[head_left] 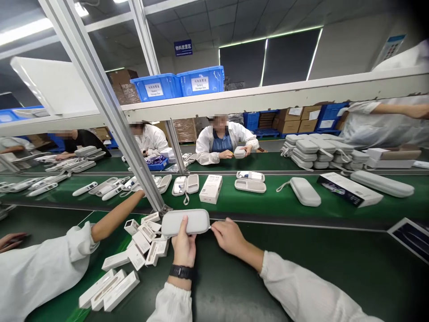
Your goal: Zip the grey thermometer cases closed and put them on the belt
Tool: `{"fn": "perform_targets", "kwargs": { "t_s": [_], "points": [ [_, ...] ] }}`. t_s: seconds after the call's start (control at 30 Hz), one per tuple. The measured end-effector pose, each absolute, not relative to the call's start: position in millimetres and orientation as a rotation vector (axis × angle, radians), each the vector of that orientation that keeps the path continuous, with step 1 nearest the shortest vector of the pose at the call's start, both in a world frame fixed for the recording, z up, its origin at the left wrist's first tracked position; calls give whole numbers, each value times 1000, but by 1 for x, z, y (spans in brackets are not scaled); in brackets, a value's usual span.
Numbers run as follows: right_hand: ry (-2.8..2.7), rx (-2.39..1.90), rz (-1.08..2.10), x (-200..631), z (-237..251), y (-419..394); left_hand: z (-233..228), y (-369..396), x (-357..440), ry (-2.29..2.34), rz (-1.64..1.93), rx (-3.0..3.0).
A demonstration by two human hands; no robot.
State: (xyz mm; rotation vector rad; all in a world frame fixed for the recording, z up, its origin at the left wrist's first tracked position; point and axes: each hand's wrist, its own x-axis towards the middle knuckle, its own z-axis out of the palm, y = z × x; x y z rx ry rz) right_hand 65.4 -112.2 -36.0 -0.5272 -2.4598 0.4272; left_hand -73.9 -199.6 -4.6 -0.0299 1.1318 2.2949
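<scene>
A light grey zip case [185, 222], closed and long with rounded ends, is held level above the near table. My left hand [183, 246] grips it from below, thumb lying across its front; a black band circles the wrist. At the case's right end, my right hand [229, 237] is closed in a pinch on what looks like the zipper pull, mostly hidden by the fingers. Small white boxes [140, 242] lie in a loose pile left of my left hand, with several longer white boxes [109, 290] side by side nearer to me.
Ahead runs a green conveyor belt [228, 197] bearing open cases [250, 185], a closed case [304, 191] and a white carton [211, 188]. A metal post [110, 107] rises at left. A co-worker's arm [117, 217] reaches in from the left. Other people sit opposite.
</scene>
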Motion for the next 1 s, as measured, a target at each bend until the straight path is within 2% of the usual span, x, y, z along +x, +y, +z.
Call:
{"fn": "perform_targets", "kwargs": {
  "t_s": [0.3,0.47,0.53,0.6,0.73,0.83,1.0],
  "points": [
    [-2564,-265,223,87,-39,-59,-13,-207,-85,1396,1539,370],
    [-2571,-274,346,100,-16,-58,-5,-223,-80,1237,1131,695],
    [-2635,-231,501,106,-3,-62,-4,-228,-81,1113,951,825],
    [-2719,-155,790,111,6,-68,-5,-231,-81,1013,762,901],
    [-2745,-51,1746,112,3,-74,-10,-234,-72,878,499,936],
    [-2474,-154,2188,109,-8,-71,-14,-233,-63,833,607,889],
    [-1684,-498,2371,106,-17,-80,-17,-216,-49,1145,1429,651]
  ]
}}
